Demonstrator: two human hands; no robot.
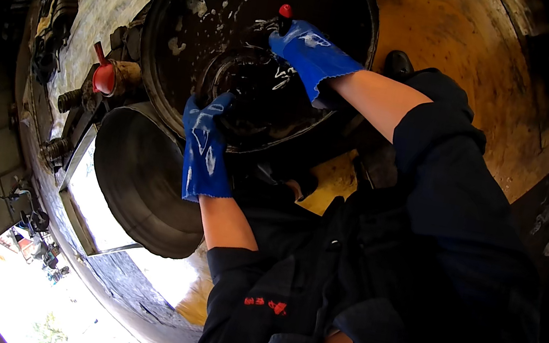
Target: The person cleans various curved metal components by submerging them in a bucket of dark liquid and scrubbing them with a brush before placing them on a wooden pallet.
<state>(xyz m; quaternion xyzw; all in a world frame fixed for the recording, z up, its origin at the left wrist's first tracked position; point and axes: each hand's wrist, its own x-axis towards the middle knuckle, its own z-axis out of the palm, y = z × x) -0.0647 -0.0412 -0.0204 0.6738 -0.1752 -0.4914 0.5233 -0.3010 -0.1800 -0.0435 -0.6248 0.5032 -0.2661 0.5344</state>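
A wide black basin point(153, 53) of dark, wet liquid with foam patches stands in front of me. My right hand point(306, 49), in a blue rubber glove, is closed round a dark-handled tool with a red end point(286, 11); its working end is hidden. My left hand point(206, 131), also gloved in wet blue rubber, reaches over the basin's near left side. Its fingers grip the edge of a dark round part point(222, 72) lying in the liquid. Glare and the dark liquid hide much of that part's outline.
An empty-looking grey metal tub point(142, 178) leans beside the basin at the near left. Left of the basin is a red ladle-like scoop point(104, 76) among dark ribbed metal parts point(62, 5). A brown board or floor point(457, 35) lies at right, with a dark shoe point(399, 64) on it.
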